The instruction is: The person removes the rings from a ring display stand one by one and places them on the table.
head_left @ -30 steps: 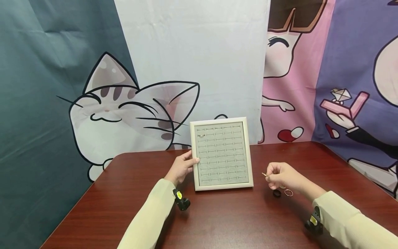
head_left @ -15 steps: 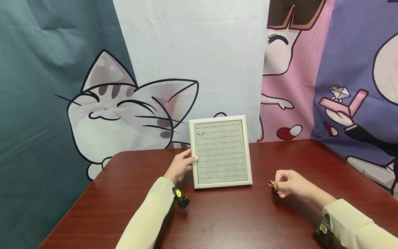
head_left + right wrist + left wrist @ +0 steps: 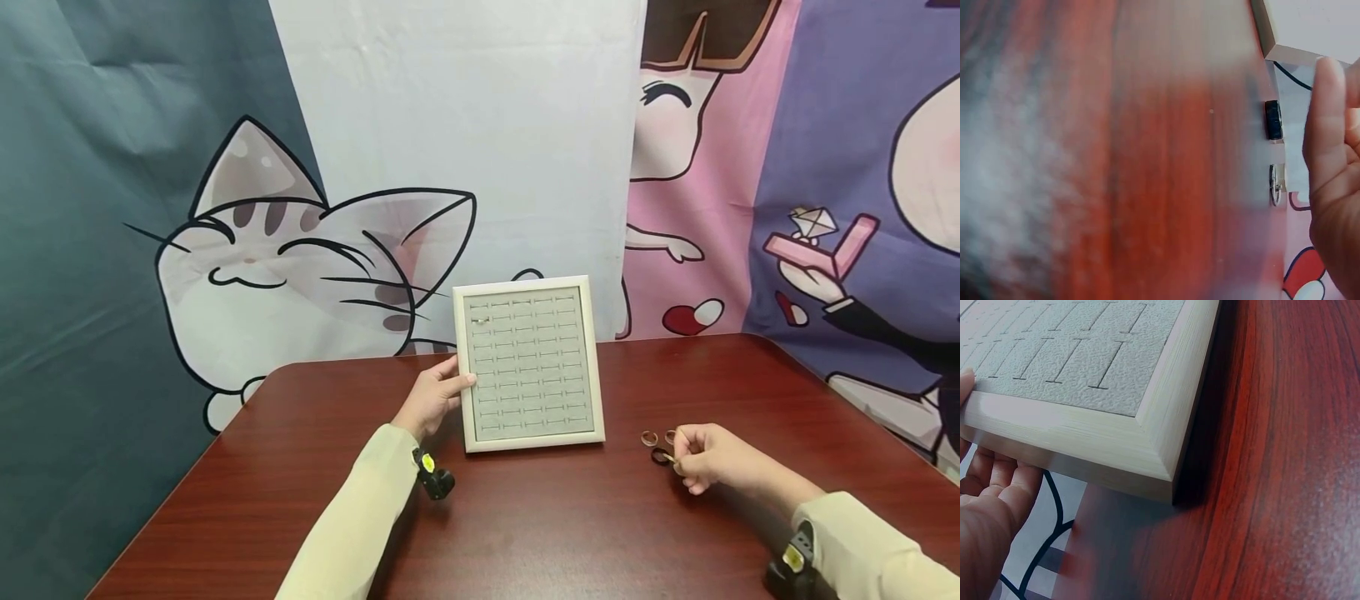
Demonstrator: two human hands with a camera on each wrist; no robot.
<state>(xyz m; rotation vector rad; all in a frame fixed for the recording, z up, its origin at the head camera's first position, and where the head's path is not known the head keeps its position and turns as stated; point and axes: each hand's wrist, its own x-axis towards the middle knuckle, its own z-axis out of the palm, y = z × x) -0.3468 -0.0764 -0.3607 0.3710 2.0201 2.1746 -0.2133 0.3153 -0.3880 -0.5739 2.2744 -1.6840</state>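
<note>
My left hand (image 3: 433, 396) grips the left edge of a white-framed ring display board (image 3: 528, 362), thumb in front and fingers behind. The board stands tilted back on the table, its grey padded face cut with rows of slots. One silvery ring (image 3: 480, 321) sits in a slot at upper left. To the board's right, my right hand (image 3: 712, 458) pinches a small gold-coloured ring (image 3: 671, 459), seen edge-on at the fingertips. Close by lie a black ring (image 3: 660, 457) and a gold-toned ring (image 3: 649, 438); another ring (image 3: 671, 436) is partly hidden by the fingers.
The reddish-brown wooden table (image 3: 540, 525) runs back to a cartoon-printed cloth backdrop (image 3: 480, 125). In the right wrist view the black ring (image 3: 1274, 120) and a shiny ring (image 3: 1275, 185) show left of the hand, with the board's corner (image 3: 1310, 28) above.
My right hand has moved right and slightly down, away from the board. The gold ring it held earlier now lies on the table, and its fingertips pinch another ring. The left hand keeps its grip.
</note>
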